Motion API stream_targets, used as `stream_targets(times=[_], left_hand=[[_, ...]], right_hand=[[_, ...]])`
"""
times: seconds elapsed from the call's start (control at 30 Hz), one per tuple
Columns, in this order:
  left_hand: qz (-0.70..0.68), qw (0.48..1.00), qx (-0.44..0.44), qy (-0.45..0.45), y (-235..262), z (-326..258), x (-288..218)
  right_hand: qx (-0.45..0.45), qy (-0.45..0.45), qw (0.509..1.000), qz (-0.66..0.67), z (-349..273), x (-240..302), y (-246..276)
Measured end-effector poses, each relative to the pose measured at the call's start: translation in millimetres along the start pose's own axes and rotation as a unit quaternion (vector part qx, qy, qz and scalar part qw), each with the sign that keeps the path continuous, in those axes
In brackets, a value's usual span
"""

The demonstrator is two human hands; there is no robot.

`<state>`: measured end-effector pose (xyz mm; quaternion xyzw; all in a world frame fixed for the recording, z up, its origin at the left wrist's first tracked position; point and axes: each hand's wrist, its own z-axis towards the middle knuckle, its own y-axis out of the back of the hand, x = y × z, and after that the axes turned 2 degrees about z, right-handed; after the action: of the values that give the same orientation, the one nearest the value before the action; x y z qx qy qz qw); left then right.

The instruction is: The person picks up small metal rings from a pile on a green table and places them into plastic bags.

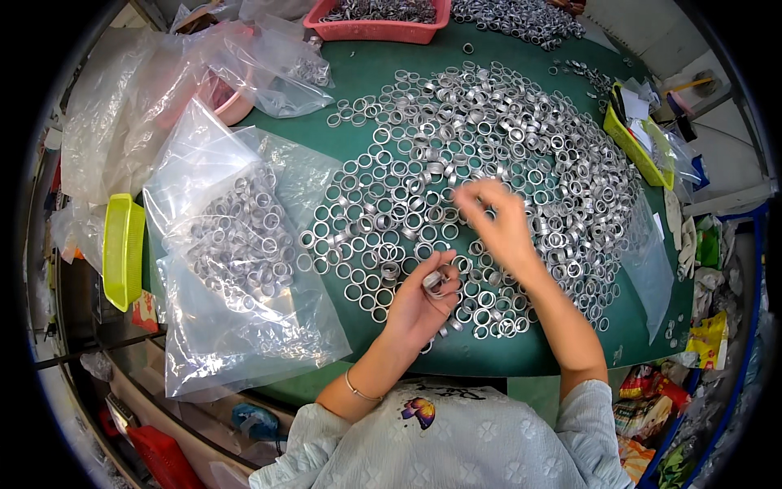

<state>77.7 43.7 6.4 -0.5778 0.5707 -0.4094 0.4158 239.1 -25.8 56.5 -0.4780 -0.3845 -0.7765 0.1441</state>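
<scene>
My left hand [420,303] is turned palm up at the near edge of the pile, its fingers curled round a metal ring [433,282]. Whether more rings sit in that palm is hard to make out. Over the middle of the spread hovers my right hand [498,222], smeared by motion at the fingertips, so what it may hold does not show. Beneath and around both hands lie loose silver metal rings [570,196], some flat, others standing on edge. On the left, a clear plastic bag [244,350] contains many similar rings [244,236].
A green tabletop [358,65] carries everything. At the back stand a pink tray [375,33] of small metal parts and another heap of rings [529,20]. Yellow-green baskets [122,253] flank both sides. Crumpled clear plastic [106,122] covers the far left, partly over a pink bowl [235,107].
</scene>
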Motion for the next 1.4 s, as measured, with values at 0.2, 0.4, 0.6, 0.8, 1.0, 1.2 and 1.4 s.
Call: stream_targets(times=[0.2, 0.4, 0.6, 0.8, 1.0, 1.2, 1.4], left_hand=[[0.102, 0.990, -0.089, -0.039, -31, 23, -1], [0.070, 0.993, -0.078, -0.050, -25, 33, -10], [-0.009, 0.999, -0.039, 0.009, -14, 36, -12], [0.033, 0.998, -0.034, -0.052, -17, 30, -18], [0.065, 0.989, -0.107, -0.079, -35, 31, -19], [-0.003, 0.999, 0.046, 0.013, -1, 32, -25], [0.007, 0.999, -0.030, -0.031, -17, 26, -26]], right_hand=[[0.034, 0.051, 0.940, -0.336, 44, -64, -12], [0.107, 0.038, 0.956, -0.270, 39, -53, 11], [-0.012, 0.074, 0.956, -0.285, 61, -73, -13], [0.037, 0.065, 0.987, -0.145, 59, -48, 5], [0.219, 0.049, 0.974, 0.027, 49, -13, 13], [0.015, 0.092, 0.963, -0.253, 86, -60, -31], [-0.001, 0.010, 0.992, -0.128, 74, -59, -8]])
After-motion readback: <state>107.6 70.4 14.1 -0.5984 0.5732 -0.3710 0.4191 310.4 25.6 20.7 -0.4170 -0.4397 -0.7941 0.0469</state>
